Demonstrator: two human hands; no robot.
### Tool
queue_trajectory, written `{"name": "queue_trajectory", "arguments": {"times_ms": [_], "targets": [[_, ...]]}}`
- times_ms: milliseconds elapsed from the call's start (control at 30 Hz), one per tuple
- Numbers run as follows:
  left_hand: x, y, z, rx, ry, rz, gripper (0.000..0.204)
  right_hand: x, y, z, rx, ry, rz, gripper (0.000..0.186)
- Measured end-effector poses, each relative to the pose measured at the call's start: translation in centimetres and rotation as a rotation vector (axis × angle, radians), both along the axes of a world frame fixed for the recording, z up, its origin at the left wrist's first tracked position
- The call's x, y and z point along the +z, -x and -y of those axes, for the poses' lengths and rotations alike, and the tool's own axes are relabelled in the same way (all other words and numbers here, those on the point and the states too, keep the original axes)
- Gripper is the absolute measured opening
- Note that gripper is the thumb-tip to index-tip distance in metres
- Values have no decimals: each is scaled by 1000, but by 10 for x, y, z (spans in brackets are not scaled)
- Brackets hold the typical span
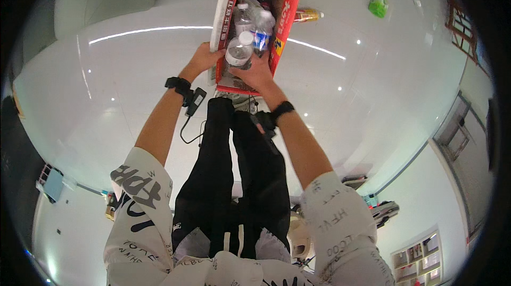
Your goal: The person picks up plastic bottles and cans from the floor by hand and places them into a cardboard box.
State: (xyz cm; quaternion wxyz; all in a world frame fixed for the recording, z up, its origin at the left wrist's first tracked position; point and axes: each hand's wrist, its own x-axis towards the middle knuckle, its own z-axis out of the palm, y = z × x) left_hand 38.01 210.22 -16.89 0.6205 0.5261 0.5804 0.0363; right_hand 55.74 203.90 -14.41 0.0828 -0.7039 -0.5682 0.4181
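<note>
Two hands at work over open cardboard box (pixel 229 6) on glossy white floor (pixel 372 73). My right hand (pixel 256 74) wraps clear plastic water bottle (pixel 239 51), fingers closed round its body, bottle just inside box's near end. My left hand (pixel 204 57) grips box's left flap. Further in, more bottles (pixel 254 19) lie packed. I judge bottle light, thin-walled, slick; best held mid-body or at neck. Beyond box: orange bottle (pixel 307 15), green packet (pixel 378 3).

A red-and-white open cardboard box (pixel 223 19) sits on the glossy white floor (pixel 122 89) ahead of the legs, clear plastic water bottles (pixel 240 49) inside; a green crumpled packet (pixel 378 4) lies far right.
</note>
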Motion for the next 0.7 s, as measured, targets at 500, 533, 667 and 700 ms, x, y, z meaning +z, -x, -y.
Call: {"name": "queue_trajectory", "arguments": {"times_ms": [500,533,667,700], "targets": [[-26,41,-28,533,-29,-203,39,53,-55,-68,-198,150,-360,19],[-40,84,-43,492,-23,-305,42,49,-57,-71,-327,260,-599,17],[-43,74,-17,539,-21,-529,57,-65,-187,30,-126,313,-117,20],[-58,104,-63,577,-83,-475,55,-96,-222,15,-218,364,-176,20]]}}
